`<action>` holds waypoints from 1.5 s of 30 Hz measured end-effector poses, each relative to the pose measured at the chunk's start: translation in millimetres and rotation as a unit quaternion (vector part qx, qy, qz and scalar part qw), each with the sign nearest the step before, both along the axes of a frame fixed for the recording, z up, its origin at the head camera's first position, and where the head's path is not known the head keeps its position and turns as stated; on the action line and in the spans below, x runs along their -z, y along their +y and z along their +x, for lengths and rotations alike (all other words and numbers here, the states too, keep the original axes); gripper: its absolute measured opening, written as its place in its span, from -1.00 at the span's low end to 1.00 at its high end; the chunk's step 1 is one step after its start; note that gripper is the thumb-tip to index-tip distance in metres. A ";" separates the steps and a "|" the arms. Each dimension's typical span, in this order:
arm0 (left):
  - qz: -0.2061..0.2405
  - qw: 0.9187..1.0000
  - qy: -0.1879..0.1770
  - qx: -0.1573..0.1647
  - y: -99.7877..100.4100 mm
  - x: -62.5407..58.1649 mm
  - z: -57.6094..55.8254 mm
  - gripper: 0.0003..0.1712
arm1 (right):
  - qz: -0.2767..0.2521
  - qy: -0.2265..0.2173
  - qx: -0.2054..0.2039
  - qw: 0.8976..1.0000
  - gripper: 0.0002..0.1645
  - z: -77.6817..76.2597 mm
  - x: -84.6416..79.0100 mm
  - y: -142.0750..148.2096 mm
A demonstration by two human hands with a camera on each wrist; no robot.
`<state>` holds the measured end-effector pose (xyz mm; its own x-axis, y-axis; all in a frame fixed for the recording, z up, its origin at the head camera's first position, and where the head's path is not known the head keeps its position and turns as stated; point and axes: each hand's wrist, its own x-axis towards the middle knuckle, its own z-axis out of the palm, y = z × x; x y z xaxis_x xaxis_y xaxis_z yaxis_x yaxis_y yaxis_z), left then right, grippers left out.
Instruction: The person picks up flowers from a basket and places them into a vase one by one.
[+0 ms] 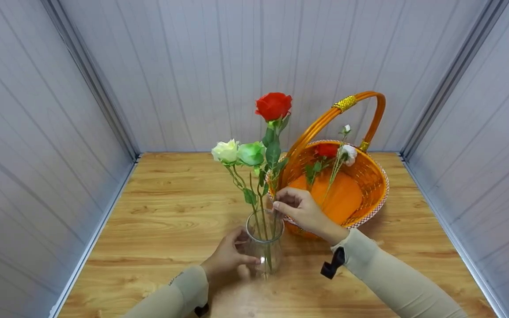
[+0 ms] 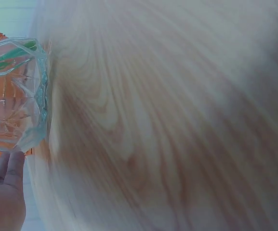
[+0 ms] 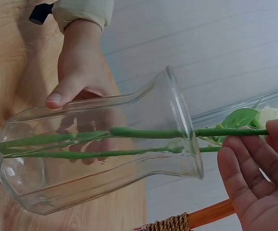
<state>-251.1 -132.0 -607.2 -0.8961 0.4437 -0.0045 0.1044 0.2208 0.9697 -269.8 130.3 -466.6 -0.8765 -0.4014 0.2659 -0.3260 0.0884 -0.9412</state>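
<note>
A clear glass vase (image 1: 265,251) stands upright on the wooden table. My left hand (image 1: 230,256) holds its side, thumb in front and fingers behind, as the right wrist view shows. Above the rim, my right hand (image 1: 301,210) pinches the green stem (image 3: 230,132) of a red rose (image 1: 273,106) between thumb and fingers. The lower end of that stem reaches inside the vase. A cream-white rose (image 1: 226,151) and a green rose (image 1: 251,153) lean left, their stems in the vase. In the left wrist view, only the vase's lower part (image 2: 13,96) and some fingers (image 2: 14,171) show.
Right behind my right hand is an orange wicker basket (image 1: 380,194) with a tall arched handle (image 1: 380,110). Inside it lie another red flower (image 1: 326,150) and a white flower (image 1: 348,154). Pale panel walls (image 1: 219,66) enclose the table (image 1: 170,207) at the back and both sides.
</note>
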 end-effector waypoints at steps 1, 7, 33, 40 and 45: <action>0.002 1.000 -0.003 -0.001 -0.1 -0.3 0.3 -0.11 | 0.003 0.002 0.003 1.000 -0.81 0.4 0.6 -0.5; 0.009 1.000 -0.019 -0.007 0.1 1.5 1.0 -0.13 | 0.018 0.022 0.002 1.000 -0.83 1.8 5.8 -2.1; 0.044 0.998 -0.037 0.001 -0.4 7.3 3.2 -0.12 | 0.144 0.023 0.067 0.987 -0.86 1.6 24.7 8.6; 0.039 0.998 -0.043 -0.001 -0.1 7.5 2.3 -0.13 | 0.143 0.016 0.087 0.986 -0.82 0.0 28.7 23.2; 0.032 0.999 -0.021 0.001 -0.2 7.9 1.7 -0.13 | 0.145 0.014 0.092 0.985 -0.78 -0.9 29.2 34.0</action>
